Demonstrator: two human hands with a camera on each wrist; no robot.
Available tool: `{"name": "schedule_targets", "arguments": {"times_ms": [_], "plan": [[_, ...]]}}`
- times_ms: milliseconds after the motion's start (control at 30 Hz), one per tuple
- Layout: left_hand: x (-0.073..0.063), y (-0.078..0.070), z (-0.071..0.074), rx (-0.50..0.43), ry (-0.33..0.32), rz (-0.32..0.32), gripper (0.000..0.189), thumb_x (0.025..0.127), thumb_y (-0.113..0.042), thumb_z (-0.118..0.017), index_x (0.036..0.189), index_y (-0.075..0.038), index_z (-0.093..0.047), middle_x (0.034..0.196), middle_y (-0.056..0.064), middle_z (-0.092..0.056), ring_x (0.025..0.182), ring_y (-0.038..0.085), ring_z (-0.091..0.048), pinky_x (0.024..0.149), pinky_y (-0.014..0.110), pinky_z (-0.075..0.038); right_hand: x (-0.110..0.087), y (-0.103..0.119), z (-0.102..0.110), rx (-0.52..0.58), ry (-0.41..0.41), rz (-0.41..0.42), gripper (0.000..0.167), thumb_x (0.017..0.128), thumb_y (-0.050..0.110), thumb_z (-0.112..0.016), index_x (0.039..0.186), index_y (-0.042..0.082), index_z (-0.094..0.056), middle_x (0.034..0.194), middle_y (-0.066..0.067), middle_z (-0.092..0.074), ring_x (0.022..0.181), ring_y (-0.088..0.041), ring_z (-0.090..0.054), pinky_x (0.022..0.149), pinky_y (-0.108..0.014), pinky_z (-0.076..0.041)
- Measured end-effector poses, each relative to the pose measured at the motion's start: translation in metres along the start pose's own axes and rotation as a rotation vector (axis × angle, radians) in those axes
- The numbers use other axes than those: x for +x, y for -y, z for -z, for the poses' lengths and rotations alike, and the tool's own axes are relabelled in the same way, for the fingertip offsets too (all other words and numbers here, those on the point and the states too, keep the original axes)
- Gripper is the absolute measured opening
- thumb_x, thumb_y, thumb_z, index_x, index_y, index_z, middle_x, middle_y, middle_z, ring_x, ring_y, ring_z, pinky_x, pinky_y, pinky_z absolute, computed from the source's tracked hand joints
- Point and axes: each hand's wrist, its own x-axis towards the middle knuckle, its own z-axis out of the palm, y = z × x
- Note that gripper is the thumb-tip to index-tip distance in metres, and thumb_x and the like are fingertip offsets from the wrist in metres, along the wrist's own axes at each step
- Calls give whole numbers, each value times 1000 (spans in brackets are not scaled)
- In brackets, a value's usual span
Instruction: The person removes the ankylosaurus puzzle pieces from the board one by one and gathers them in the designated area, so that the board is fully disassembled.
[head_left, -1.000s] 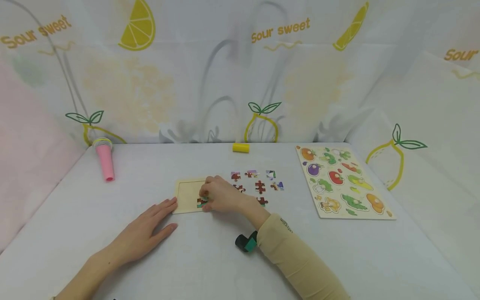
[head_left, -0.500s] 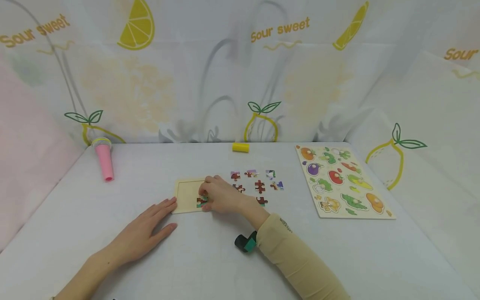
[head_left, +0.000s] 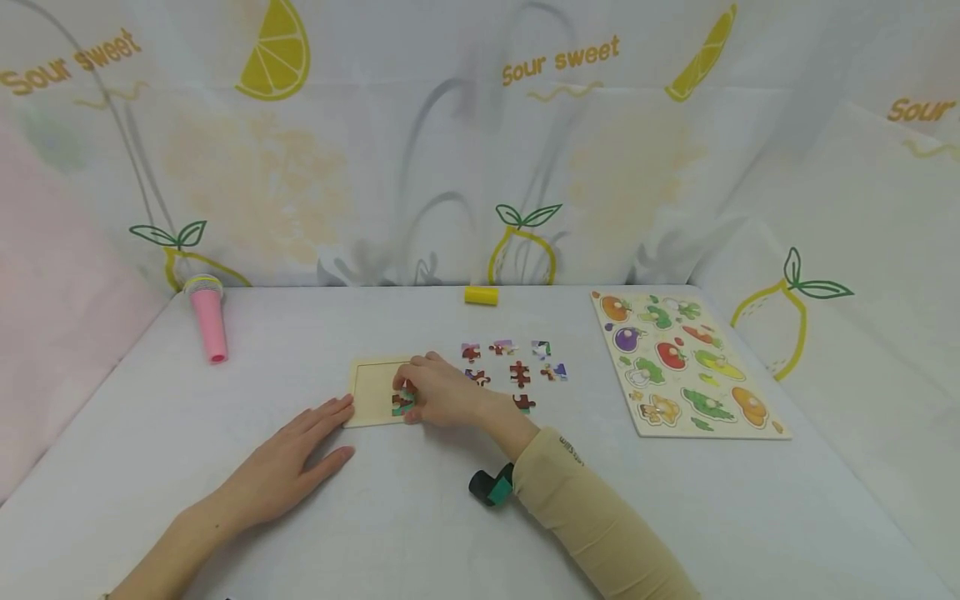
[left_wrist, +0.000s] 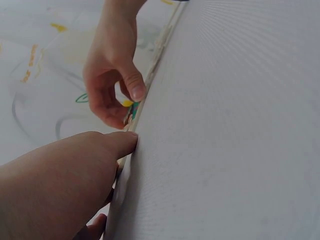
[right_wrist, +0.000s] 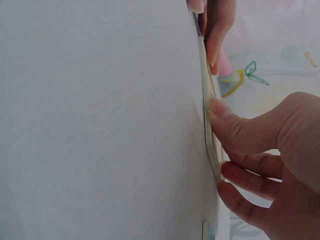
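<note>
A pale wooden puzzle frame (head_left: 372, 392) lies flat at the table's middle. Straight fingers of my left hand (head_left: 296, 458) rest against its left edge, steadying contact there. Over the right half of the frame, my right hand (head_left: 446, 390) has bent fingers and pinches a small jigsaw piece (head_left: 402, 402) coloured brown and green; the left wrist view shows its thumb and fingers around coloured bits, partly hidden. Further right, several loose jigsaw pieces (head_left: 520, 374) lie on the table, one partly behind the right hand.
A vegetable peg board (head_left: 678, 367) lies at the right. A pink toy microphone (head_left: 211, 321) is at the back left, and a yellow cylinder (head_left: 482, 296) at the back middle. A black and green object (head_left: 492, 486) sits beside the right sleeve.
The fingertips of my right hand have shifted slightly left over the frame, showing a little more of the coloured piece. My left hand has stayed in place.
</note>
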Motion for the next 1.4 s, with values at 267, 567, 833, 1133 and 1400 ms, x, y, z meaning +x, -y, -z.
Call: {"name": "schedule_targets", "arguments": {"times_ms": [267, 567, 833, 1133, 1400], "plan": [[0, -1, 1, -6, 30, 24, 61, 99, -46, -60, 148, -12, -49, 157, 2, -43, 144, 30, -39, 123, 28, -19, 0, 0, 0, 27, -13, 13, 30, 86, 20, -81, 111, 19, -65, 97, 4, -56, 97, -14, -46, 86, -23, -42], [0, -1, -1, -17, 22, 12, 59, 99, -42, -62, 147, -12, -50, 156, 3, -43, 144, 30, -39, 120, 42, -27, -1, 1, 2, 196, -32, 24, 15, 93, 10, -70, 100, 19, -59, 81, 3, -58, 73, -11, -51, 65, -19, -40], [0, -1, -1, -10, -12, -19, 57, 99, -39, -63, 146, -10, -51, 156, 4, -45, 143, 32, -41, 122, 29, -21, -36, -30, 32, 344, -127, -38, 14, 93, 15, -73, 105, 16, -67, 80, 4, -65, 70, -14, -58, 64, -23, -47], [1, -2, 1, -9, 4, -12, 58, 99, -41, -61, 147, -11, -50, 156, 3, -43, 144, 30, -40, 123, 26, -18, -103, -94, 53, 348, -173, -166, 12, 95, 11, -69, 105, 7, -73, 85, -1, -69, 71, -13, -60, 67, -26, -50], [1, 1, 0, -9, -5, -8, 58, 98, -42, -62, 147, -12, -50, 156, 2, -44, 143, 30, -40, 122, 20, -15, -120, -121, 62, 317, -67, -225, 3, 92, 11, -72, 94, 8, -72, 76, -1, -66, 70, -16, -58, 69, -29, -47]]}}
